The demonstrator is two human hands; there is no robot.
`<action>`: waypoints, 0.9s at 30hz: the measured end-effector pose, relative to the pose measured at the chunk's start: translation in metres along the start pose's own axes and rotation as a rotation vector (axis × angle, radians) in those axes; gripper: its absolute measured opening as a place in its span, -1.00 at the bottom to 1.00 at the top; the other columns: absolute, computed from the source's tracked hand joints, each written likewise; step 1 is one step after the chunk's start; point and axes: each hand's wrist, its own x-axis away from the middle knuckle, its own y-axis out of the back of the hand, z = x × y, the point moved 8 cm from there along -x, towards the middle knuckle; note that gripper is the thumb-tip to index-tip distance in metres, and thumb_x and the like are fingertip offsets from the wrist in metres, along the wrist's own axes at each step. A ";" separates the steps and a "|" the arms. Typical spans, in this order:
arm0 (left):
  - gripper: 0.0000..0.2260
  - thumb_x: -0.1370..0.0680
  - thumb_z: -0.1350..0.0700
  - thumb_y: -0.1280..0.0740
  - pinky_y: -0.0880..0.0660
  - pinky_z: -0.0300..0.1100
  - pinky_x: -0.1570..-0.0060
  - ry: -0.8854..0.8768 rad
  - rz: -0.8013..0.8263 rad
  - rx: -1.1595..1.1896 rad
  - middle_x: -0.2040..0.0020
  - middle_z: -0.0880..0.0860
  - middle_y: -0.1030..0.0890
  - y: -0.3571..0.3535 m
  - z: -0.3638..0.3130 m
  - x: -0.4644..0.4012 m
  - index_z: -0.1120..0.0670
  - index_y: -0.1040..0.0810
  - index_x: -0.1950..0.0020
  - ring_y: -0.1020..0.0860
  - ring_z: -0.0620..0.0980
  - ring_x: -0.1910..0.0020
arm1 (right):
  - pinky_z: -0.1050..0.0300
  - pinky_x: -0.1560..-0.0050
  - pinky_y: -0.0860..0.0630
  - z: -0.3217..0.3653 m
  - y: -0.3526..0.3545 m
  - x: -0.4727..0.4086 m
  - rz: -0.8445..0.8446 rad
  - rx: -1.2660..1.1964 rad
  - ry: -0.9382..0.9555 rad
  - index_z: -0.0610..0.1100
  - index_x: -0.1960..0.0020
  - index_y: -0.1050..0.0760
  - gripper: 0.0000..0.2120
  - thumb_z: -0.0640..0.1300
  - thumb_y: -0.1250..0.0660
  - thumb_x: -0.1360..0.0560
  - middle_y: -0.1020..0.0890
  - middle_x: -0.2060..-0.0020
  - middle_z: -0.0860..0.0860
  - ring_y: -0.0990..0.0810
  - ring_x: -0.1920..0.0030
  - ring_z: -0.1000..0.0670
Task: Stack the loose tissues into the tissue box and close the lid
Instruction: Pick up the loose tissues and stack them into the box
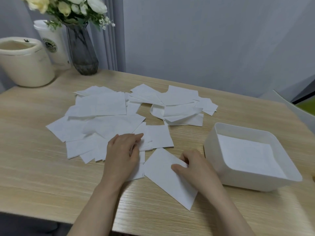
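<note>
Pinching folded tissue (168,178): right hand (192,166) | left hand (123,151) flat, hiding tissue pile (102,120)

Loose white tissues (109,116) lie scattered in overlapping, flat folded sheets across the middle of a pale wood-grain table, in two rough clusters, the larger to the left and a smaller heap (180,106) behind and to the right. One folded tissue (163,178) sits apart at the near edge of the spread, turned diagonally. To the right stands the tissue box (211,150), a white rounded-corner tub, upright and open-topped, with a flat layer of white tissues (245,155) already lying inside it.
</note>
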 end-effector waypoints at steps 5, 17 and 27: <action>-0.71 -0.46 0.19 -0.25 -0.37 0.14 -0.29 -0.051 -0.079 -0.006 0.00 -0.02 -0.67 0.004 -0.003 0.002 0.07 -0.67 -0.11 -0.54 -0.04 -0.15 | 0.16 0.29 -0.30 -0.007 0.003 0.013 -0.045 -0.183 -0.051 -0.03 0.23 -0.38 -0.80 0.01 -0.29 -0.52 -0.53 0.31 0.11 -0.47 0.23 0.10; -0.58 -0.53 -0.17 -0.18 -0.35 -0.29 -0.25 0.051 0.049 0.325 -0.15 -0.22 -0.60 -0.006 -0.024 0.009 0.02 -0.63 -0.20 -0.49 -0.26 -0.24 | 0.31 0.43 -0.49 -0.019 -0.009 0.029 -0.188 -1.180 -0.213 -0.20 0.06 -0.47 -0.89 -0.30 -0.19 -0.61 -0.70 0.33 0.00 -0.64 0.37 0.11; -0.76 -0.61 0.19 -0.25 -0.57 -0.30 0.13 0.475 0.293 0.987 -0.06 -0.02 -0.71 -0.028 -0.028 0.022 0.00 -0.58 -0.23 -0.66 -0.06 -0.06 | 0.04 0.12 -0.54 0.002 -0.026 0.021 -0.140 -1.176 -0.155 -0.11 -0.06 -0.45 -0.80 -0.36 -0.15 -0.60 -0.72 0.12 -0.06 -0.68 0.10 -0.08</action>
